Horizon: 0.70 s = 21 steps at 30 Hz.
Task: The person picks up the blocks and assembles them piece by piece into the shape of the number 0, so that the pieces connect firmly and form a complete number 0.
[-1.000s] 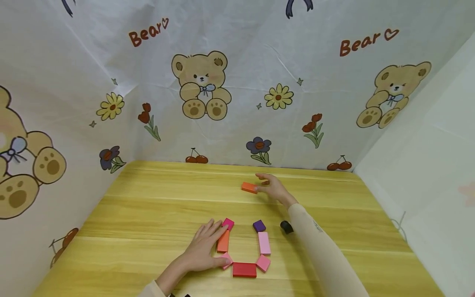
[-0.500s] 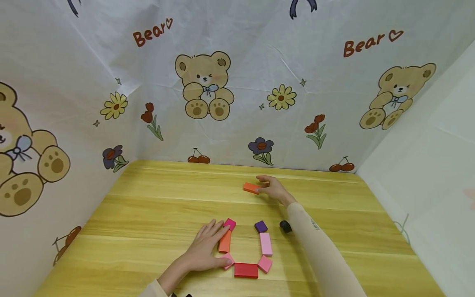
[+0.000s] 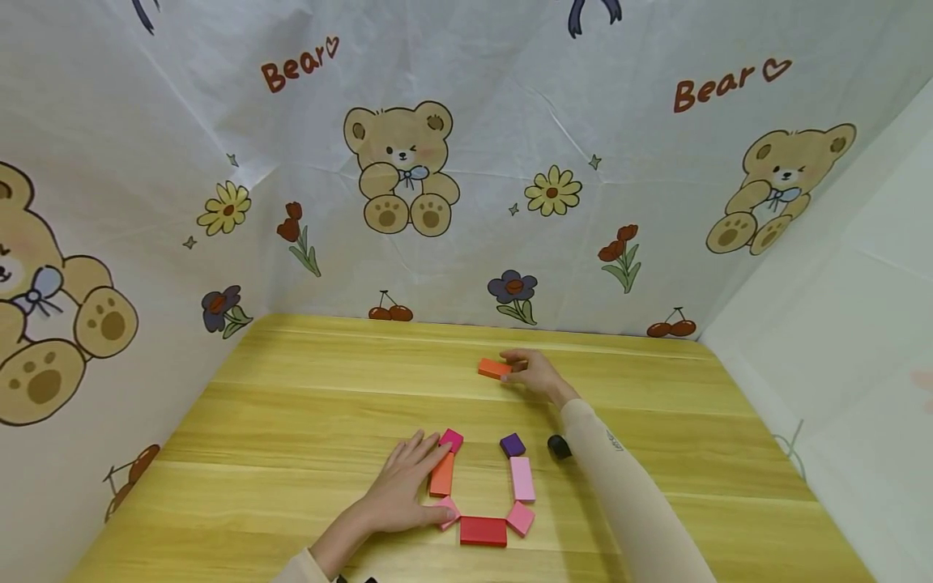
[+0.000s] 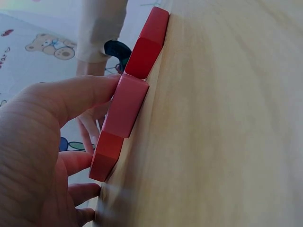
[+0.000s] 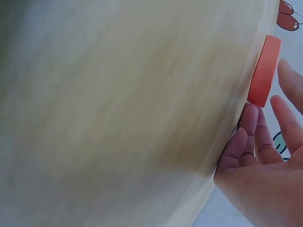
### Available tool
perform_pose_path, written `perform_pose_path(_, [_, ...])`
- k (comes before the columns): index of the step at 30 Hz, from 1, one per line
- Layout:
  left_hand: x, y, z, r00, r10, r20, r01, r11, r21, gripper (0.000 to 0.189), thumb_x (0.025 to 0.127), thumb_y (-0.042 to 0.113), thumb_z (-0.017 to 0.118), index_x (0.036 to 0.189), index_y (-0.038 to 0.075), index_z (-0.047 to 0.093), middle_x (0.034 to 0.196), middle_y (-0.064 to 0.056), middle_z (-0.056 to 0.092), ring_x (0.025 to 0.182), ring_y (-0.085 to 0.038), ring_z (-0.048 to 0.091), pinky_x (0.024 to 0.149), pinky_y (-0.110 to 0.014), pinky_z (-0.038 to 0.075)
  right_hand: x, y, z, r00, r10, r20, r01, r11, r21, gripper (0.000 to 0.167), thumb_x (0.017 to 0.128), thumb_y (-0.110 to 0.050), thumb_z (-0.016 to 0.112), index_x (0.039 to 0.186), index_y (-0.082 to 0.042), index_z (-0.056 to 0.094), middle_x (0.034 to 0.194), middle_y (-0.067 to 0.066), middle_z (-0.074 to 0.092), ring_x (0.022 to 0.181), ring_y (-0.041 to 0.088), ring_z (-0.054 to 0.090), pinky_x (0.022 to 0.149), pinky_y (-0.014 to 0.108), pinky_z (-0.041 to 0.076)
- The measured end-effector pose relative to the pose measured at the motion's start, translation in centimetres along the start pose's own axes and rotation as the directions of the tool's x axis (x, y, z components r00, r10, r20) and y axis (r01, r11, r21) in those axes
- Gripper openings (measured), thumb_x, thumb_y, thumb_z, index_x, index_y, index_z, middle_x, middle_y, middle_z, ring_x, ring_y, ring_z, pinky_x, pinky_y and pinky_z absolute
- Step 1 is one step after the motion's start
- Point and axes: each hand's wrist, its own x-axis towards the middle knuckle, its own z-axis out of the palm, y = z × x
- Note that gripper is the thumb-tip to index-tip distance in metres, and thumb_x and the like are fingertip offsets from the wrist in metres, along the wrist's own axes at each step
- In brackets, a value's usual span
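My right hand (image 3: 535,372) is at the right end of an orange block (image 3: 494,368) at the back of the table. In the right wrist view its fingers are bent loosely, and one fingertip meets the near end of the orange block (image 5: 265,71); none wrap round it. My left hand (image 3: 397,490) lies with fingers spread along the left side of a U of blocks. Its thumb touches a pink cube (image 4: 125,104), and its other fingers lie by a red-orange block (image 3: 441,476) and a magenta cube (image 3: 452,440). A red block (image 3: 483,531) forms the U's base.
The U's right side has a pink cube (image 3: 521,518), a light pink block (image 3: 521,478) and a purple cube (image 3: 513,444). A black strap piece (image 3: 559,447) shows at the right sleeve. A bear-print cloth (image 3: 466,267) hangs behind the wooden table (image 3: 328,397).
The head view has shifted slightly. My right hand has sunk a little beside the orange block, which stays where it is. The left hand and the U of blocks have not moved.
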Motion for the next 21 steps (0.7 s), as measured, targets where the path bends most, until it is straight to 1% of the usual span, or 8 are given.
perform_pose_path(4, [-0.05,-0.07,0.06,1.000,-0.003,0.001,0.003,1.000,-0.008,0.097,0.077,0.062,0.069,0.153,0.014,0.033,0.161,-0.011,0.026,0.150,-0.038,0.012,0.119,-0.060,0.008,-0.01,0.10,0.09,1.000,-0.010,-0.006,0.009,1.000,-0.024,0.048,0.087,-0.004,0.072,0.133,-0.001,0.059,0.134,0.020,0.058,0.112,0.030,0.057,0.097,0.039,0.048])
perform_pose_path(13, [-0.18,0.03,0.03,1.000,-0.008,0.000,0.008,1.000,-0.028,0.097,0.077,0.062,0.069,0.153,0.014,0.034,0.161,-0.012,0.026,0.150,-0.038,0.011,0.119,-0.060,0.006,-0.24,-0.33,0.22,1.000,0.000,-0.023,-0.002,0.999,-0.052,0.045,0.083,-0.003,0.074,0.127,0.000,0.063,0.127,0.018,0.062,0.103,0.026,0.058,0.091,0.037,0.048])
perform_pose_path(21, [-0.18,0.04,-0.03,1.000,-0.002,0.002,0.003,1.000,-0.021,0.096,0.078,0.062,0.069,0.153,0.013,0.034,0.161,-0.012,0.025,0.150,-0.038,0.012,0.119,-0.060,0.007,-0.05,-0.16,0.48,0.999,0.009,-0.051,-0.014,0.996,-0.088,0.042,0.084,-0.002,0.074,0.125,0.000,0.065,0.122,0.018,0.062,0.101,0.025,0.058,0.090,0.035,0.049])
